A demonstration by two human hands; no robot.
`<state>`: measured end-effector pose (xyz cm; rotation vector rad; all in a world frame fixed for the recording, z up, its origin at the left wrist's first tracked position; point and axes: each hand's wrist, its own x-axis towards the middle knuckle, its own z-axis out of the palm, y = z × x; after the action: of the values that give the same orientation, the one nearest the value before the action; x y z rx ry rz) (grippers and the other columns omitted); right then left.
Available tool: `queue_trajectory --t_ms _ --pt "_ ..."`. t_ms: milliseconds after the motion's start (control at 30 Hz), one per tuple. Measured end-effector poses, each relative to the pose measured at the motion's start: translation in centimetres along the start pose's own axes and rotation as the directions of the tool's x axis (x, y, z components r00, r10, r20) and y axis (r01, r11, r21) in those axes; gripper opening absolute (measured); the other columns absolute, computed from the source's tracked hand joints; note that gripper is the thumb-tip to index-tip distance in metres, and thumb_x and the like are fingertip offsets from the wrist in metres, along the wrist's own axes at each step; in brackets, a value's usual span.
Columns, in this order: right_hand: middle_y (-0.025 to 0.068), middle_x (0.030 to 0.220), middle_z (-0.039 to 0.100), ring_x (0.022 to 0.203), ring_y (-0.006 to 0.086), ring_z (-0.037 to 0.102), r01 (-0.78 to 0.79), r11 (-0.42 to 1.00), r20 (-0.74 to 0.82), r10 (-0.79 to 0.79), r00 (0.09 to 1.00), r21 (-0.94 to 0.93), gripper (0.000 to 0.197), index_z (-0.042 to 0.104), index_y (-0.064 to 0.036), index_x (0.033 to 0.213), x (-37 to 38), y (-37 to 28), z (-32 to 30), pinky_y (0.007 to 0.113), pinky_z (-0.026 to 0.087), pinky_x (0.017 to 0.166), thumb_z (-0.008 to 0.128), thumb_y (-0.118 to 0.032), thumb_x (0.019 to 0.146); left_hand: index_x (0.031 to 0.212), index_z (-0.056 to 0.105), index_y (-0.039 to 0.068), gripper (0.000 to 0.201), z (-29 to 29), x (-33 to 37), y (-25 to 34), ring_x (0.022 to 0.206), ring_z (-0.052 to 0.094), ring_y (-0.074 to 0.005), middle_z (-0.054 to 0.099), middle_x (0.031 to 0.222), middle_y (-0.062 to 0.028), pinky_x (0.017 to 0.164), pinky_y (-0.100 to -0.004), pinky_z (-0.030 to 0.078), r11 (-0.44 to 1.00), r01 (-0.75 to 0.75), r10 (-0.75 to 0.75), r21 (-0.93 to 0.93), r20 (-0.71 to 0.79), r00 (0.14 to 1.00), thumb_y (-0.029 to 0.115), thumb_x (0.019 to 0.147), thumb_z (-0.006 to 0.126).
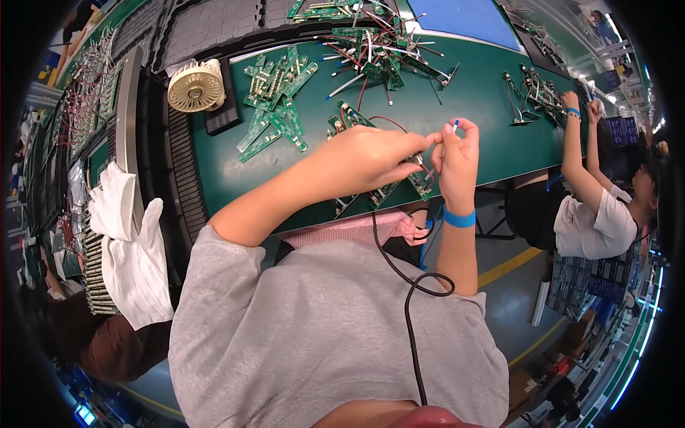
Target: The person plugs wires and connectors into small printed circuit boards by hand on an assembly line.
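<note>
Both my hands meet above the near edge of the green table. My right hand (458, 158), with a blue band at the wrist, pinches a cable end (455, 126) with a small blue-and-white tip. My left hand (378, 153) is closed, its fingertips touching the right hand's fingers; what it grips is mostly hidden. Under and beside the hands lie green circuit boards (421, 182) with a red wire (389, 121) curving past them. Another board (348, 114) shows behind my left hand.
Loose green boards (275, 96) lie at the left, beside a cream fan (196, 87). Farther back is a heap of wired boards (382, 53), near a blue mat (467, 21). White gloves (135, 242) hang at the left. A co-worker (599, 214) handles boards at the right. A black cable (410, 314) crosses my front.
</note>
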<state>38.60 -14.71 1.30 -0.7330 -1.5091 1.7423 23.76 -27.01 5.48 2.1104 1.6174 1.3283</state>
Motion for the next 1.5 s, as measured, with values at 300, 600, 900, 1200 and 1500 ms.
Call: queue_trajectory --t_ms 300,600,900,1200,1500 --pt "0.0034 0.066 0.058 0.050 0.0027 0.043 -0.009 0.985 0.004 0.010 1.000 -0.173 0.014 0.060 0.0040 0.085 -0.9 -0.9 0.8 0.017 0.033 0.045 0.059 -0.010 0.083 0.098 0.050 0.005 0.025 -0.1 0.6 -1.1 0.055 0.061 -0.0165 0.059 0.066 -0.0084 0.049 -0.0268 0.046 0.905 0.301 -0.299 -0.301 0.053 0.953 0.014 0.079 0.062" --pt "0.0007 0.059 0.054 0.047 0.0026 0.040 -0.220 0.972 0.255 0.234 0.938 -0.084 0.012 0.056 0.0011 0.083 -1.0 -4.1 1.6 0.016 0.028 0.041 0.054 -0.011 0.085 0.097 0.047 0.002 0.022 0.9 0.7 -2.8 0.060 0.060 -0.0066 0.059 0.065 -0.0020 0.046 -0.0184 0.036 0.567 0.435 -0.490 -0.700 0.138 0.861 0.013 0.083 0.059" --pt "-0.0010 0.056 0.053 0.045 0.0019 0.040 -0.236 0.951 0.183 0.273 0.945 -0.199 0.012 0.058 -0.0005 0.080 -1.3 -4.2 2.0 0.016 0.028 0.041 0.056 -0.012 0.084 0.097 0.047 0.001 0.021 1.0 0.6 -3.1 0.070 0.059 -0.0084 0.062 0.074 -0.0054 0.058 -0.0196 0.041 0.565 0.441 -0.464 -0.698 0.173 0.869 0.012 0.083 0.058" --pt "-0.0025 0.056 0.053 0.047 0.0011 0.040 -0.224 0.957 0.178 0.257 0.950 -0.183 0.012 0.060 -0.0010 0.080 -1.3 -3.9 1.9 0.015 0.029 0.044 0.056 -0.012 0.084 0.098 0.046 0.000 0.021 1.0 0.6 -3.1 0.075 0.061 -0.0114 0.061 0.077 -0.0065 0.068 -0.0213 0.046 0.554 0.437 -0.458 -0.709 0.179 0.871 0.010 0.084 0.058" --pt "-0.0019 0.057 0.054 0.048 0.0010 0.042 -0.234 0.955 0.169 0.265 0.949 -0.183 0.012 0.060 -0.0007 0.081 -1.3 -3.9 2.1 0.015 0.030 0.044 0.056 -0.012 0.084 0.099 0.045 0.000 0.021 1.0 0.5 -3.0 0.076 0.061 -0.0112 0.061 0.078 -0.0062 0.068 -0.0211 0.046 0.550 0.446 -0.470 -0.706 0.179 0.864 0.009 0.084 0.058"
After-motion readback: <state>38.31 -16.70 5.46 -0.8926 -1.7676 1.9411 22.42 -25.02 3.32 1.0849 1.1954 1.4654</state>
